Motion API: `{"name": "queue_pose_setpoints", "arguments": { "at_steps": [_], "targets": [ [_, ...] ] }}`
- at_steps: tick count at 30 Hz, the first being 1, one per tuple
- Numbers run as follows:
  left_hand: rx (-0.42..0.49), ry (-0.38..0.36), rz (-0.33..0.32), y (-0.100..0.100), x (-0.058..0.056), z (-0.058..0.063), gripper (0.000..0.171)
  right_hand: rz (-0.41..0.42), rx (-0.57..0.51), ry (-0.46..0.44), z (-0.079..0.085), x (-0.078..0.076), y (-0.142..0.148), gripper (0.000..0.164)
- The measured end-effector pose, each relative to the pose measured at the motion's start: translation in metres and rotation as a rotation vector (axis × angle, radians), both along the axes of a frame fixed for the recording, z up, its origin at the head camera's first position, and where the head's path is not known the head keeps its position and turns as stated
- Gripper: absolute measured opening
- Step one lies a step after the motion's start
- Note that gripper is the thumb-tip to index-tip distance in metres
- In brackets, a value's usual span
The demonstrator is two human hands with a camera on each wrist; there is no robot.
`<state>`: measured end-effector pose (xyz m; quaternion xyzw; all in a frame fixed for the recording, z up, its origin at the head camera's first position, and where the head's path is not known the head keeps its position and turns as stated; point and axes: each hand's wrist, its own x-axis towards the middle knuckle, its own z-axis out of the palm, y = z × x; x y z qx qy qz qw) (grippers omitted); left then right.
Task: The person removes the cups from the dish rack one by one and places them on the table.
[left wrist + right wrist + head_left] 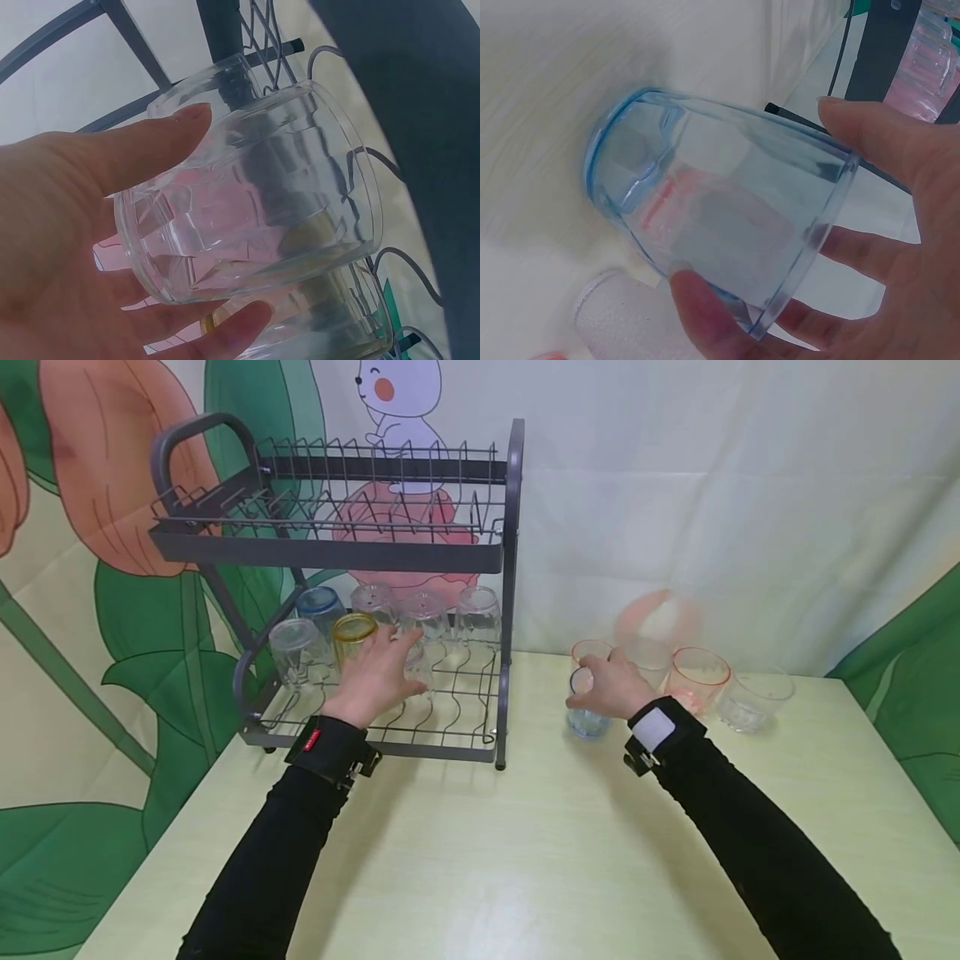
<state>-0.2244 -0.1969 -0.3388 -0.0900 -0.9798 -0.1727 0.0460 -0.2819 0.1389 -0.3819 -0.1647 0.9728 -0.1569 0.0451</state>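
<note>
On the lower tier of the dark dish rack (420, 749), my left hand (381, 675) curves its thumb and fingers round an upside-down clear glass (240, 217). Beside those fingers stands a yellow glass (349, 631), also upside down. Over on the table to the right, my right hand (617, 685) grips a blue-tinted glass (735, 187) near its rim. Its thumb and fingers lie on opposite sides, and the glass is upright with its base down by the tabletop.
Several upturned glasses share the lower tier, including a blue glass (321, 602) and a clear glass (300, 647). The wire upper tier (330, 556) overhangs them. Behind and beside my right hand stand a red-rimmed glass (699, 675) and a clear glass (752, 700), near the wall curtain.
</note>
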Motion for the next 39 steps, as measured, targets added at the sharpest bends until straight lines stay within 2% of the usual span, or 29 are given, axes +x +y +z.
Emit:
{"name": "queue_pose_setpoints", "arguments": {
  "at_steps": [15,28,34,39],
  "targets": [
    [-0.001,0.004,0.008,0.001,-0.001,-0.001,0.075,-0.066,0.026,-0.030,-0.003,0.004,-0.003,0.072],
    [0.016,0.004,0.009,0.000,-0.003,-0.004,0.074,-0.079,0.065,-0.027,-0.003,0.010,-0.003,0.080],
    [0.022,0.011,0.011,0.000,-0.002,-0.003,0.073,-0.084,0.023,-0.001,-0.005,0.015,0.000,0.083],
    [0.023,0.013,0.012,0.000,0.000,-0.001,0.072,-0.082,-0.064,0.079,-0.007,0.017,0.004,0.081]
  ]
}}
